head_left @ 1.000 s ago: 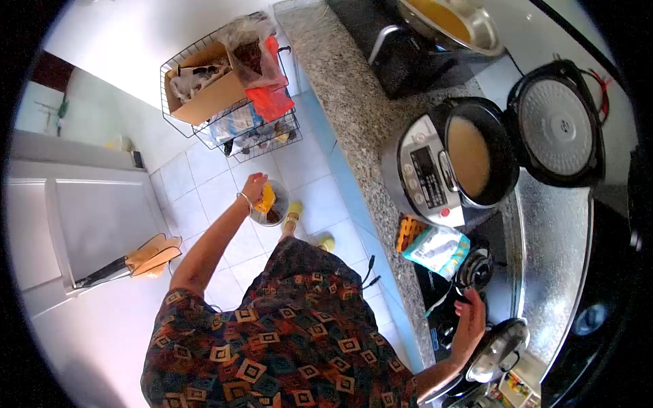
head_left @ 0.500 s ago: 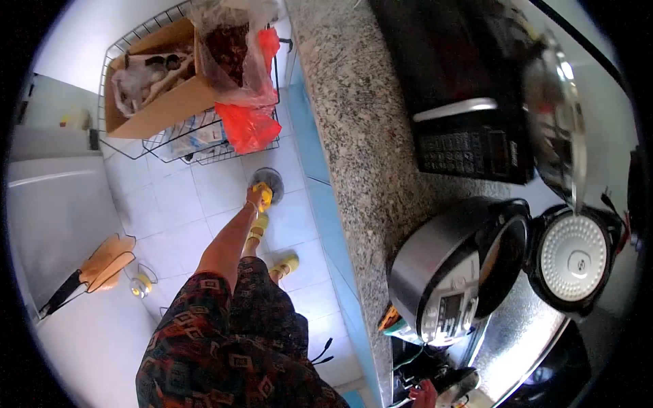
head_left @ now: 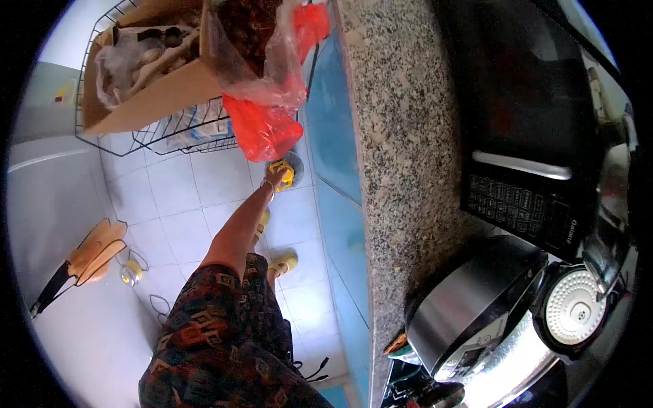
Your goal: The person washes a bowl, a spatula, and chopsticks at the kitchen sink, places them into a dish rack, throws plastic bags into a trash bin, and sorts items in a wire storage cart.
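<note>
Head view: The left hand (head_left: pixel 273 179) is closed around a yellow item (head_left: pixel 283 175), held at a round grey container (head_left: pixel 297 163) low by the floor (head_left: pixel 178 187). Clearance there is tight: the red bag (head_left: pixel 264 129) hangs close above in the view, and the blue cabinet front (head_left: pixel 338 129) stands just beside. Open tile extends toward the white door side. At most a sliver of the right hand (head_left: pixel 412 404) shows at the lower frame edge; its state cannot be told. The cooker (head_left: pixel 469 306) stands near the microwave (head_left: pixel 524 115) on the counter (head_left: pixel 401 129), whose long edge is unobstructed.
</note>
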Action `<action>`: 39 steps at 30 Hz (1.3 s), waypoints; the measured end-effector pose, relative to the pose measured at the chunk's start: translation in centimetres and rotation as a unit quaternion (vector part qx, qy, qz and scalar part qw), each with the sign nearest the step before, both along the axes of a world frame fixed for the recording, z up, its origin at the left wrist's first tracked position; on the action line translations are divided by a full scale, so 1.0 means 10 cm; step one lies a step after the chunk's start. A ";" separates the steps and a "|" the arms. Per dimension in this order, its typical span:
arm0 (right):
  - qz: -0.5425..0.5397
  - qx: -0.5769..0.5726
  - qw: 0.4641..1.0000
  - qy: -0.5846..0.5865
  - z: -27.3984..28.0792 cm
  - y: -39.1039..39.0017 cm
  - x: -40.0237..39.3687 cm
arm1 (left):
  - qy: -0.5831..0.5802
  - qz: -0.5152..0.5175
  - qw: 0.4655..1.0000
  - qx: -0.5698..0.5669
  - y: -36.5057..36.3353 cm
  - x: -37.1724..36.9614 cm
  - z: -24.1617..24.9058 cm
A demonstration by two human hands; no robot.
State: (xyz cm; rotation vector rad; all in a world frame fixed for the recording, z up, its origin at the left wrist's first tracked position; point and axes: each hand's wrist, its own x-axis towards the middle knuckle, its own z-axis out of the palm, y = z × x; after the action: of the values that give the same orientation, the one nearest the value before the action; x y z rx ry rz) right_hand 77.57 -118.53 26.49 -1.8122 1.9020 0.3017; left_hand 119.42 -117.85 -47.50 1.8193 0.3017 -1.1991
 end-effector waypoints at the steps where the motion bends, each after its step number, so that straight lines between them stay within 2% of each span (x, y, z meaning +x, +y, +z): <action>1: -0.039 0.003 0.999 0.002 -0.06 -0.01 0.02 | -0.036 -0.064 0.995 0.064 0.11 -0.06 -0.21; 2: -0.078 0.006 0.997 0.003 -0.09 -0.02 0.05 | -0.071 -0.127 0.981 0.128 0.21 -0.12 -0.29; 3: -0.083 0.003 0.996 -0.022 -0.10 -0.04 0.12 | -0.092 -0.150 0.953 0.249 0.20 -0.05 0.58; 4: -0.089 -0.002 0.995 -0.049 -0.13 -0.02 0.19 | -0.136 -0.193 0.948 0.214 0.29 -0.05 0.88; 5: -0.094 -0.007 0.993 -0.076 -0.14 -0.02 0.31 | -0.145 -0.191 0.949 0.206 0.40 -0.01 1.07; 6: -0.063 -0.002 0.997 -0.052 -0.12 -0.07 0.56 | -0.104 -0.160 0.960 0.205 0.53 -0.02 1.28; 8: -0.055 -0.006 0.997 -0.059 -0.18 0.01 0.48 | -0.131 -0.188 0.945 0.232 0.91 -0.08 1.31; 9: -0.051 -0.009 0.997 -0.064 -0.25 0.05 0.42 | -0.093 -0.161 0.957 0.223 1.02 -0.03 1.50; 10: 0.007 -0.010 0.999 -0.038 -0.31 0.09 0.34 | -0.069 -0.216 0.948 0.223 1.21 0.06 1.56; 11: 0.001 -0.018 0.998 -0.063 -0.33 0.10 0.44 | -0.099 -0.247 0.931 0.249 1.34 0.09 1.61; 12: -0.003 -0.024 0.996 -0.086 -0.32 0.10 0.62 | -0.087 -0.205 0.944 0.242 1.42 0.13 1.86; 14: -0.003 -0.009 0.991 -0.131 -0.36 0.13 0.59 | -0.094 -0.196 0.944 0.250 1.67 0.21 2.08; 15: 0.003 -0.004 0.989 -0.146 -0.50 0.16 0.49 | -0.168 -0.304 0.915 0.207 2.09 0.21 1.49; 16: 0.003 0.007 0.987 -0.159 -0.58 0.19 0.46 | -0.085 -0.182 0.941 0.274 1.85 0.32 2.24; 17: 0.003 0.020 0.985 -0.173 -0.65 0.23 0.43 | -0.115 -0.190 0.937 0.269 1.97 0.38 2.36; 21: 0.039 0.019 0.960 -0.277 -0.85 0.37 0.58 | -0.133 -0.167 0.950 0.228 2.46 0.44 2.48; 22: 0.025 0.069 0.953 -0.295 -0.82 0.37 0.66 | -0.148 -0.167 0.951 0.216 2.58 0.47 2.48; 25: 0.024 0.085 0.955 -0.283 -1.03 0.49 0.79 | -0.186 -0.165 0.945 0.212 3.00 0.41 2.59; 26: 0.053 0.083 0.947 -0.306 -1.18 0.50 0.67 | -0.182 -0.154 0.946 0.220 3.14 0.34 2.65; 27: 0.034 0.076 0.939 -0.333 -1.28 0.56 0.66 | -0.222 -0.128 0.947 0.194 3.47 0.28 2.21; 29: 0.015 0.104 0.928 -0.358 -1.34 0.64 0.72 | -0.235 -0.252 0.908 0.240 3.78 0.31 2.30; 31: -0.003 0.142 0.918 -0.370 -1.33 0.69 0.80 | -0.195 -0.145 0.941 0.237 4.02 0.30 2.32; 32: -0.014 0.175 0.896 -0.408 -1.37 0.70 0.81 | -0.177 -0.074 0.958 0.215 4.04 0.28 2.32; 35: -0.075 0.251 0.797 -0.544 -1.45 0.68 0.88 | -0.157 -0.070 0.977 0.127 4.30 0.63 2.04; 36: -0.097 0.250 0.792 -0.548 -1.50 0.65 0.93 | -0.149 -0.028 0.982 0.115 4.17 0.72 2.27; 37: 0.000 0.161 0.879 -0.449 -1.59 0.66 0.93 | -0.140 0.014 0.985 0.103 3.95 0.88 2.53; 38: 0.097 0.068 0.936 -0.333 -1.68 0.66 0.94 | -0.188 0.010 0.979 0.073 3.88 1.14 2.45; 39: 0.192 -0.026 0.960 -0.205 -1.75 0.68 0.97 | -0.236 0.005 0.971 0.042 3.84 1.41 2.31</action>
State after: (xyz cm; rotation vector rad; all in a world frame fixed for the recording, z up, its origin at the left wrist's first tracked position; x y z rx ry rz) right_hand 87.27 -111.71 8.97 -2.0822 1.2858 -0.0019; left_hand 133.55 -79.41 -24.44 2.1076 0.0888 -0.7213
